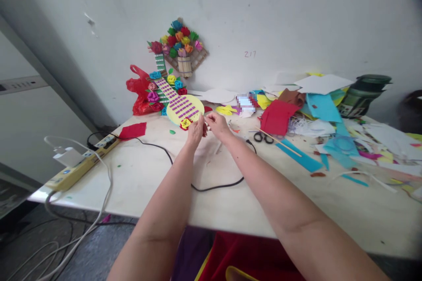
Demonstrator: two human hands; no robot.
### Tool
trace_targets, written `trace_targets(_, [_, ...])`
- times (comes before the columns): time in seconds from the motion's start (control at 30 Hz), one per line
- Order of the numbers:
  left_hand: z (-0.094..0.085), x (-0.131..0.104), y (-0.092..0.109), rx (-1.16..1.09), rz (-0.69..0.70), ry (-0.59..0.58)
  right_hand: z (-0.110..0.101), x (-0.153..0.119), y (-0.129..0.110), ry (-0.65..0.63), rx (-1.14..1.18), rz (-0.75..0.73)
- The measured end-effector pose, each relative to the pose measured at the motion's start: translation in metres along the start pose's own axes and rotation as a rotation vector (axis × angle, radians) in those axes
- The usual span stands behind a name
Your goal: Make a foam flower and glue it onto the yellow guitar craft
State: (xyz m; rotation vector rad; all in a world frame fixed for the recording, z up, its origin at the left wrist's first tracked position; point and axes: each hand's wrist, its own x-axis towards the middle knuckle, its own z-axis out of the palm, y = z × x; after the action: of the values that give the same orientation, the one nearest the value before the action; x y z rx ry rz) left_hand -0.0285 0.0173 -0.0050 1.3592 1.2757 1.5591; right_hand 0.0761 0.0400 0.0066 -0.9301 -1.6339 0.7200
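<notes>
Here are both hands, together at the lower right edge of the yellow guitar shape [186, 107], which sits at the back of the desk [145, 189] and leans against paper flowers. The left hand [195, 131] is right by the guitar shape's rim, thumb up and fingers curled; whether it grips the rim is hard to see. The right hand [216, 124] comes in just beside it, thumb and forefinger drawn together, and I can't tell whether anything is pinched between them. A yellow-and-red flower [186, 123] sits on the guitar shape's bottom edge, close to the left hand.

Behind the guitar shape, a flower basket decoration [184, 66] stands against the wall. Left of it there's a red plastic bag [141, 103], with a red sheet [132, 131] in front and a power strip [82, 169] nearer the camera. Over to its right lie scissors [263, 137], a thin stick [280, 142] and a red cloth-like piece [278, 117].
</notes>
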Motion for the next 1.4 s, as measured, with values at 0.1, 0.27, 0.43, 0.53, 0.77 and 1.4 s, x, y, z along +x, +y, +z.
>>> trace_targets(0.1, [0.004,-0.003,0.004,-0.188,-0.047,-0.070,-0.001,-0.001,0.000,0.021,0.098,-0.077])
trace_targets(0.27, [0.004,-0.001,0.003,-0.435,-0.099,-0.137,-0.002,-0.005,-0.004,-0.044,0.209,-0.052])
trace_targets(0.43, [0.000,0.001,0.002,-0.489,-0.095,-0.130,-0.006,-0.005,-0.001,-0.096,-0.004,-0.155])
trace_targets(0.53, [-0.001,0.000,0.002,-0.475,-0.105,-0.114,-0.010,-0.006,0.000,-0.120,-0.100,-0.184])
trace_targets(0.77, [-0.003,0.002,0.001,-0.528,-0.107,-0.113,-0.009,-0.007,-0.005,-0.166,0.171,-0.018])
trace_targets(1.4, [-0.019,0.006,-0.001,-0.317,-0.067,-0.060,-0.017,0.006,0.004,0.066,0.495,0.253])
